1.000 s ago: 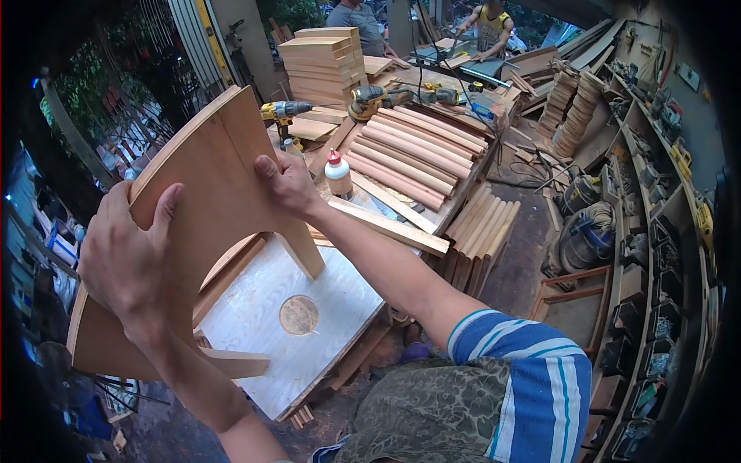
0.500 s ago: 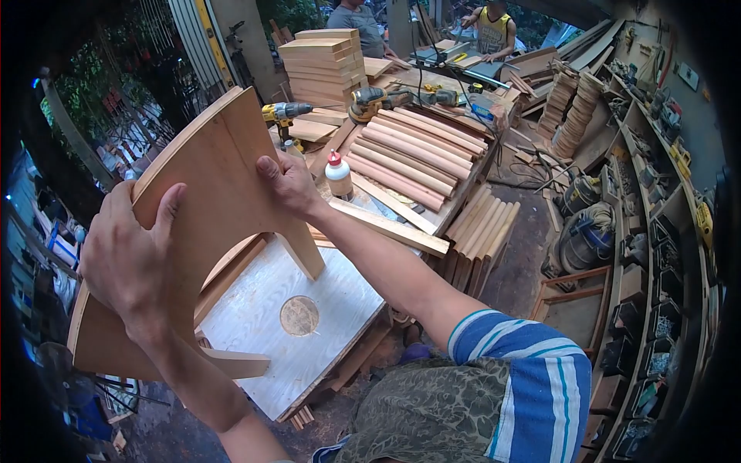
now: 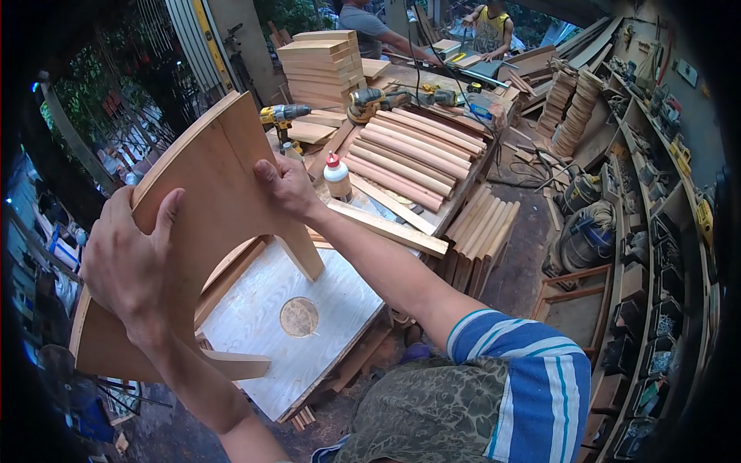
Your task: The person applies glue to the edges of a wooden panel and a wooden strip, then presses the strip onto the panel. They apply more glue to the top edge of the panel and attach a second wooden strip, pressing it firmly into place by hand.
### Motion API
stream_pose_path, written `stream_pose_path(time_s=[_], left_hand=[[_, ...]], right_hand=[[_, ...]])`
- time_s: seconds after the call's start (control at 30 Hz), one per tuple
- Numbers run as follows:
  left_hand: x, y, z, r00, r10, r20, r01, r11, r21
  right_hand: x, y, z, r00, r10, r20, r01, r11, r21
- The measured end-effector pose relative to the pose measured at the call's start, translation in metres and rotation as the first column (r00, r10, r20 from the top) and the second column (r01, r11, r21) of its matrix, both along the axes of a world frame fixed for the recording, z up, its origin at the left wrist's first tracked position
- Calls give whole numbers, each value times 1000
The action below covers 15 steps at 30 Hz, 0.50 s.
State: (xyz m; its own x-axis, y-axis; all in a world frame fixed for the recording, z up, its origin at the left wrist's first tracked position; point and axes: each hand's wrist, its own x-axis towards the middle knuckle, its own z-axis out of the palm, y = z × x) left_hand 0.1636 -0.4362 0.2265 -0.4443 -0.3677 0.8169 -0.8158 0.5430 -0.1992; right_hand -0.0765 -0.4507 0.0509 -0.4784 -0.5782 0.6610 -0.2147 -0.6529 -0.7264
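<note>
A broad curved wooden panel [image 3: 220, 174] with an arched cutout stands tilted on its edge, its narrow ends reaching down to a white-topped board [image 3: 255, 332]. My left hand [image 3: 127, 262] grips the panel's outer edge at the left, thumb on the near face. Higher on the right, my right hand [image 3: 289, 189] clasps the other edge, its thumb also on the near face and its fingers mostly hidden behind. A round, wood-coloured disc or recess [image 3: 299, 317] shows in the board's surface. Behind the arch lies another wooden strip, partly covered.
Beyond the board, a bench carries a row of rounded wooden pieces [image 3: 417, 158], a glue bottle [image 3: 337, 177], a drill [image 3: 284, 114], a sander [image 3: 367, 104] and stacked boards [image 3: 320, 69]. Two people work at the back. Shelves with bins [image 3: 660, 316] line the right; a vacuum [image 3: 583, 243] stands on the floor.
Both hands and the panel have stayed nearly still, the panel's top dipping slightly. At the back, the person in grey has leaned and stretched an arm to the right.
</note>
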Motion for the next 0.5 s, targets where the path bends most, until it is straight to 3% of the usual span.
stream_pose_path(time_s=[0.5], left_hand=[[0, 5, -1, 1000, -10, -12, 11, 1000, 22]], right_hand=[[3, 12, 5, 999, -35, -23, 35, 999, 8]])
